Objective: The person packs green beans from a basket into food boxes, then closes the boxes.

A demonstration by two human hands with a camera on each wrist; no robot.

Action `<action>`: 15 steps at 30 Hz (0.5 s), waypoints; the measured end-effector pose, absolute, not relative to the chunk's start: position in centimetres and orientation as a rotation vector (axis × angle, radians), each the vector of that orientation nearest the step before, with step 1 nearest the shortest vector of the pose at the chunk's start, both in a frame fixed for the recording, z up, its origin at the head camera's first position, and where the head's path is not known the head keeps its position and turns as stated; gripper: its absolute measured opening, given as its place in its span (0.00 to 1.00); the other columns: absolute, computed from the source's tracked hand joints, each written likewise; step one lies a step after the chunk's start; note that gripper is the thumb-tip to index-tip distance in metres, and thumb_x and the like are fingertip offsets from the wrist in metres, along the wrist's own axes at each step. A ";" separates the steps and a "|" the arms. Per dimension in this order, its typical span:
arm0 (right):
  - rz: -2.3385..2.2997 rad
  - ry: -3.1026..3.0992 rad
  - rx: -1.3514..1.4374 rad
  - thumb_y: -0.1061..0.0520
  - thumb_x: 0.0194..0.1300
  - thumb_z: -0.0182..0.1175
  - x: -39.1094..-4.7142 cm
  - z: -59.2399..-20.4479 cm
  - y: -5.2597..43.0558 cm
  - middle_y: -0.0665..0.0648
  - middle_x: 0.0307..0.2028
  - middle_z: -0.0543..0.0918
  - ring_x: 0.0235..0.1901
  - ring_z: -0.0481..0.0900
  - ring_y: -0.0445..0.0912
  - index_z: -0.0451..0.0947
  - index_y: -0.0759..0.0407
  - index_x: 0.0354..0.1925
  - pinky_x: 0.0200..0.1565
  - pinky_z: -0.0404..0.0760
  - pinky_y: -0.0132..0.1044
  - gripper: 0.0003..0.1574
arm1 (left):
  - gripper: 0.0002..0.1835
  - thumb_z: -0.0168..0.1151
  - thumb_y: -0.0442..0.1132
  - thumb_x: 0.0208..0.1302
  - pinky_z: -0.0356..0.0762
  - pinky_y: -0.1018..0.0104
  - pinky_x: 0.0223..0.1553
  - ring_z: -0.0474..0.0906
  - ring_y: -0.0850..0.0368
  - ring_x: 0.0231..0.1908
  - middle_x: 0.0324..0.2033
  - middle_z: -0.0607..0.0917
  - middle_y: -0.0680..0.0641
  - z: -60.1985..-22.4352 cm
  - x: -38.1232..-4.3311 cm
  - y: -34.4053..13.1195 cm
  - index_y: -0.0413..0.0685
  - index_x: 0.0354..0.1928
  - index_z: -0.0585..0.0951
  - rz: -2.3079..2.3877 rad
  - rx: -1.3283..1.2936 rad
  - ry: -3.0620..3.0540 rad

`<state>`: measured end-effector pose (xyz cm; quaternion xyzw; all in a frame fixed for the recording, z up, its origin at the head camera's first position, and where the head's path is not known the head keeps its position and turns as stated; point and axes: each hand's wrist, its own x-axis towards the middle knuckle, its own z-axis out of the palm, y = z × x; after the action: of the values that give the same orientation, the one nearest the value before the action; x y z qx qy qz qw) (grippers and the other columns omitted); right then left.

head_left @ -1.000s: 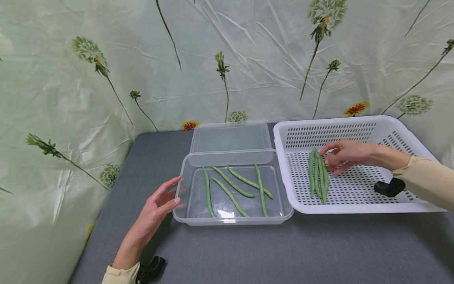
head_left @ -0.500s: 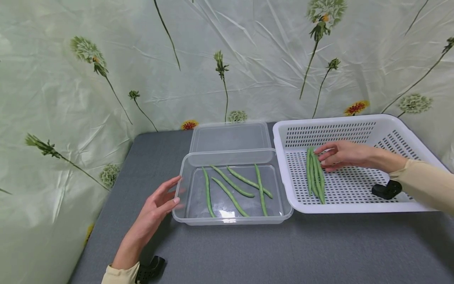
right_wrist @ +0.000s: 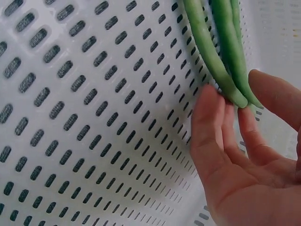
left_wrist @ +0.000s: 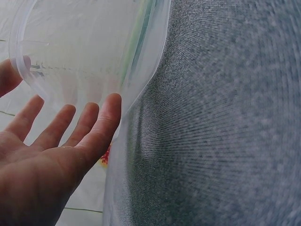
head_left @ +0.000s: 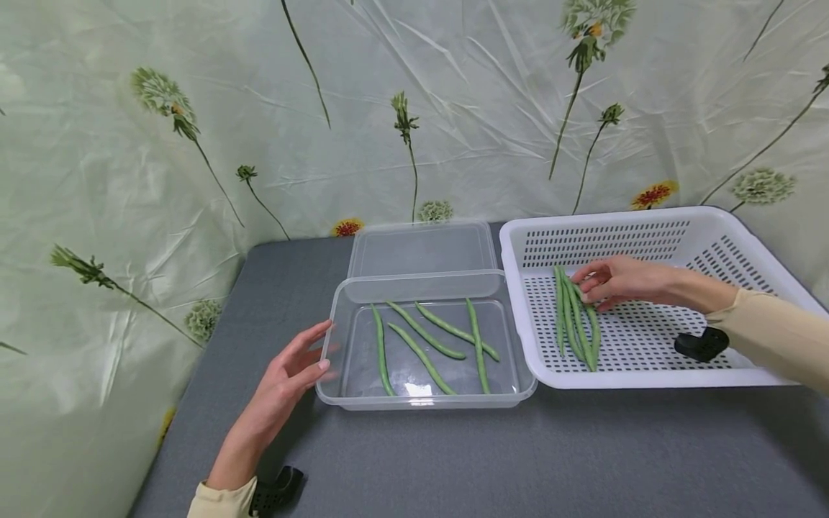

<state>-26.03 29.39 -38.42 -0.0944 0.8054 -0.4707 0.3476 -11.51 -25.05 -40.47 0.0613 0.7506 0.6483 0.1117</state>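
Note:
In the head view, my left hand [head_left: 278, 392] rests at the left wall of a clear plastic container [head_left: 427, 404], thumb and fingers spread. The left wrist view shows its fingertips by the container's corner. Several green beans [head_left: 424, 358] lie scattered inside it. My right hand [head_left: 631, 280] is inside a white perforated basket [head_left: 648, 380], at the upper ends of a small bunch of green beans [head_left: 573, 320]. In the right wrist view, its fingertips touch a bean's end [right_wrist: 235, 96], while the thumb stands slightly apart from the fingers.
A clear lid [head_left: 421, 250] lies flat behind the container. The basket's left rim stands beside the container's right side. Both stand on a grey cloth-covered table [head_left: 440, 467]. A flower-patterned sheet [head_left: 363, 129] hangs behind.
My right hand has moved slightly left in the basket, and the bean bunch has shifted left and fanned out, its rightmost bean now slanting. My left hand has stayed at the container.

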 end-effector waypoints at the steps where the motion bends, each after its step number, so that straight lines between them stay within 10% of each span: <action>1: -1.233 2.065 -0.239 0.62 0.68 0.61 -26.0 -38.3 29.5 0.66 0.51 0.77 0.46 0.80 0.50 0.58 0.76 0.65 0.48 0.82 0.49 0.36 | 0.31 0.54 0.34 0.73 0.77 0.56 0.54 0.62 0.42 0.67 0.72 0.60 0.47 -40.5 -11.5 -25.0 0.50 0.75 0.60 1.904 0.177 2.204; 15: -1.331 1.838 -0.184 0.65 0.69 0.58 -25.1 -37.4 29.9 0.65 0.50 0.79 0.47 0.81 0.52 0.45 0.76 0.70 0.52 0.79 0.53 0.42 | 0.31 0.54 0.33 0.73 0.77 0.56 0.53 0.61 0.42 0.67 0.72 0.59 0.46 -40.5 -11.5 -25.0 0.48 0.75 0.59 1.906 0.187 2.205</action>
<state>-25.14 29.88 -37.45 -0.0735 0.7329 -0.5308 0.4192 -11.49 -25.01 -40.50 0.0636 0.7503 0.6487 0.1102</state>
